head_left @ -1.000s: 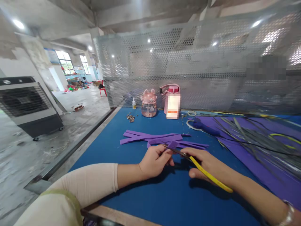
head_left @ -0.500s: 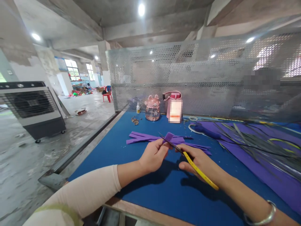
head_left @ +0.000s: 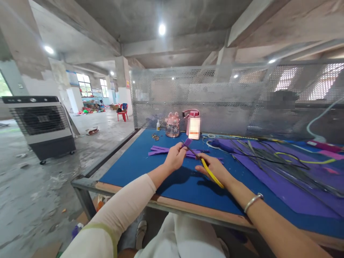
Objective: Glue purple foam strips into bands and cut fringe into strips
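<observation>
Pinched in my left hand [head_left: 175, 157] is a small purple strip [head_left: 187, 142], its end sticking up above the fingers. My right hand [head_left: 213, 169] is closed around yellow-handled scissors [head_left: 212, 175], whose dark blades reach up and left to the strip beside my left fingertips. Whether the blades touch the strip I cannot make out. More purple strips [head_left: 158, 151] lie on the blue tabletop [head_left: 129, 168] just behind both hands.
A pink-lidded jar [head_left: 172, 125], a pink bottle [head_left: 191, 114] and a small glue bottle [head_left: 158, 125] stand along the back, before a perforated metal screen [head_left: 215, 93]. Rings [head_left: 155, 137] lie nearby. Purple sheets [head_left: 282, 193] with cords and dark strips cover the right side.
The view has tilted down and back, so the table's front edge and my lap now show. Both hands keep their grip on the strip and scissors, close together.
</observation>
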Demonstrator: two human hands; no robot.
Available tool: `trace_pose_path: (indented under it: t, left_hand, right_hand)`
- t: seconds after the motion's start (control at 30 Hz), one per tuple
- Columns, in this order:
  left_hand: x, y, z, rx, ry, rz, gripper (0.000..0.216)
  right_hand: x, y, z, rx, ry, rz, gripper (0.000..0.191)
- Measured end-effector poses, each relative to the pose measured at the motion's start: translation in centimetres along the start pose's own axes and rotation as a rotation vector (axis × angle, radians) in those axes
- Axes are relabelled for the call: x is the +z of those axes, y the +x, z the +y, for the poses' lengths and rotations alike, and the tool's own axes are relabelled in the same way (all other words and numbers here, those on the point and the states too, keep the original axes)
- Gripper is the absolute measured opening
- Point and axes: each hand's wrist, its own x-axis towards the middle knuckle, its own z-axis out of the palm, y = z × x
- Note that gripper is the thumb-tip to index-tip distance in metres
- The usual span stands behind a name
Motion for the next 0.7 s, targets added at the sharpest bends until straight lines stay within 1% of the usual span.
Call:
trace_pose_path:
  t: [0.07, 0.2, 0.37, 0.57, 0.7]
  left_hand:
    - [0.0, -0.2, -0.3, -0.005, -0.005, -0.029, 0.016]
    - [0.3, -0.7, -0.7, -0.03, -0.031, -0.098, 0.015]
    - [0.3, -0.9, -0.8, -0.048, -0.069, -0.112, 0.02]
    - [0.2, -0.9, -0.9, -0.043, -0.073, -0.118, 0.023]
    - [0.1, -0.9, -1.2, -0.045, -0.073, -0.124, 0.021]
  right_hand:
    - [0.1, -0.3, 0.2, -0.013, -0.019, 0.008, 0.036]
    - [0.6, -0.7, 1.0, -0.03, -0.025, 0.022, 0.036]
    - [0.9, -0.7, 1.6, -0.037, -0.014, 0.028, 0.035]
    - [0.7, -0.9, 1.4, -0.084, -0.002, 0.006, 0.035]
    - [0.7, -0.9, 1.2, -0.074, 0.004, 0.007, 0.033]
